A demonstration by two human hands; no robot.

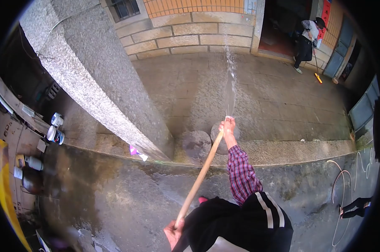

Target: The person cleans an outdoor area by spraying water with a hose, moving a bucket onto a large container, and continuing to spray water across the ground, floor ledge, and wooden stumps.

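My right hand [228, 126], below a plaid cuff, is wrapped round the outlet end of a thick tan hose [201, 175]. A water jet [230, 71] shoots forward from that end toward the stone wall. Lower down, my left hand [173, 233] is closed round the same hose, which runs nearly straight between both hands. Where the hose goes behind my left hand is hidden. Just beyond and beside my right hand, two round slabs [196, 145] lie at the edge of the wet raised paving [278, 101].
A granite pillar [101, 80] slants at left. Buckets [55, 135] stand beyond it. Far right, a person [306, 42] holds a yellow-headed floor brush [318, 78] by a doorway. A loose hose [343, 189] lies near another person's legs [354, 207]. A step edge [274, 164] crosses the yard.
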